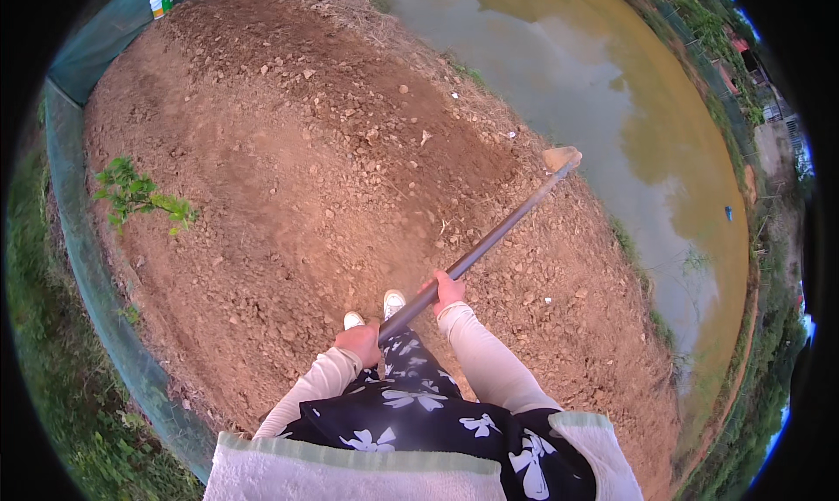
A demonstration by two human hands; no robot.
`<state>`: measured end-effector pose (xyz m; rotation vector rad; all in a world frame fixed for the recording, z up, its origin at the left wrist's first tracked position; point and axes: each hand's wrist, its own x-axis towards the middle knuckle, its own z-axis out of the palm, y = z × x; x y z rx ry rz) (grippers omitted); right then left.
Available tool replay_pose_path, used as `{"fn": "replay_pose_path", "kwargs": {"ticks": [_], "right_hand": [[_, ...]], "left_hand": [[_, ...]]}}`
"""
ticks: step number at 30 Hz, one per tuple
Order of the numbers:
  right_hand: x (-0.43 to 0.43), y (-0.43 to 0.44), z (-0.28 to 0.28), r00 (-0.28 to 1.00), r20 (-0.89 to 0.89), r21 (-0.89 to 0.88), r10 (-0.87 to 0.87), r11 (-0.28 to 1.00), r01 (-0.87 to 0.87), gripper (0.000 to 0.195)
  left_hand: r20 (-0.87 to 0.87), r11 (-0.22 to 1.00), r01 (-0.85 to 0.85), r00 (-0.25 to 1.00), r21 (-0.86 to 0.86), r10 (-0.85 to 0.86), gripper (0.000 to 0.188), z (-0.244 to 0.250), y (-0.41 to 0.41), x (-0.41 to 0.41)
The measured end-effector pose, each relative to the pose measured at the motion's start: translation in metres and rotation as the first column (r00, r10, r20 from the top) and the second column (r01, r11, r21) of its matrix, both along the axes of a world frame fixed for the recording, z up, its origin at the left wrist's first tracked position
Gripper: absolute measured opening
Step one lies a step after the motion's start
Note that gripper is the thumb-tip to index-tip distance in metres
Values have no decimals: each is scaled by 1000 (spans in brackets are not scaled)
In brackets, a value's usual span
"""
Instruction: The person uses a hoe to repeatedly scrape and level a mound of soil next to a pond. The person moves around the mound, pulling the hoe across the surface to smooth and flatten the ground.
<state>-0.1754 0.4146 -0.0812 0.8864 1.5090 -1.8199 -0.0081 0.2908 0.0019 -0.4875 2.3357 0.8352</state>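
A hoe (pixel 488 242) with a long dark handle runs from my waist up and to the right across the ground. My left hand (pixel 360 343) grips the handle near its lower end, in front of my thighs. Further up the shaft, my right hand (pixel 448 290) is closed around it. The hoe's soil-coloured blade (pixel 559 157) is at the far end, by the edge of the bank beside the pond; whether it touches the soil I cannot tell. Broken, cloddy brown soil (pixel 367 134) lies in front of my white shoes (pixel 393 301).
A muddy pond (pixel 629 107) borders the bank on the right. Green netting (pixel 98 252) fences the left side. A small leafy plant (pixel 134 189) grows near it, and a white bucket (pixel 160 4) stands at the far left corner. Dry grass (pixel 367 16) lines the bank's edge.
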Motion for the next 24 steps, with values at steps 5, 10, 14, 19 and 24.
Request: {"fn": "replay_pose_path", "kwargs": {"ticks": [5,10,14,19,24], "right_hand": [[21,-3,-14,987,8,236,160,959,-157,25],[16,14,-49,981,53,174,187,965,-193,25],[8,22,-61,991,105,91,82,992,-91,21],[0,46,-79,989,131,12,-70,998,69,18],[66,-5,-44,972,123,119,-203,975,188,24]], "left_hand": [[178,985,-7,984,172,-24,36,-15,-6,32],[151,982,-42,988,183,14,35,50,-27,70],[152,996,-45,988,71,34,32,45,-47,132],[183,998,62,981,18,-64,29,95,-80,169],[332,995,86,941,-50,-64,28,109,-121,234]]}}
